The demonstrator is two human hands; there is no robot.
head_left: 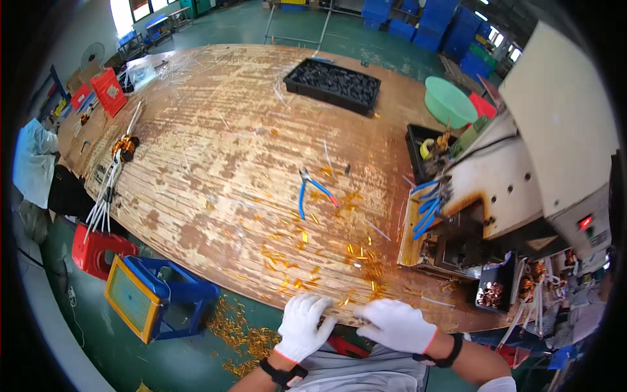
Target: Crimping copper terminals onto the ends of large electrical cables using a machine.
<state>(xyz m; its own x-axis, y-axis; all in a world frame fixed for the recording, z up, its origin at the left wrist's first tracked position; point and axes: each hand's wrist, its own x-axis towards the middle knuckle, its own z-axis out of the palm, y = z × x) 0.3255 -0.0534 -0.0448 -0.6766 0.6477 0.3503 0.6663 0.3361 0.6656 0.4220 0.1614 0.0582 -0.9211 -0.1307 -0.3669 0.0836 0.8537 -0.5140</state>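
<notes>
My left hand (305,326), in a white glove, is at the near edge of the wooden table (222,170). Its fingers are bent a little, with a gap between them and the thumb, and nothing shows in it. Just to the right is my right hand (398,325), gloved alike, its fingers pointing left along the same edge, no object visible in them. Small amber strips (281,258) lie scattered on the tabletop beyond both hands. Farther off, a pair of cutting pliers (316,191) with blue and red handles rests with its handles apart.
A machine (522,183) with blue-handled tools (428,209) stands at the right. A black tray (333,83) of dark pieces and a green basin (450,102) sit at the back. Wired copper coils (124,149) lie left. A blue stool (166,287) and amber scraps (241,333) are on the floor.
</notes>
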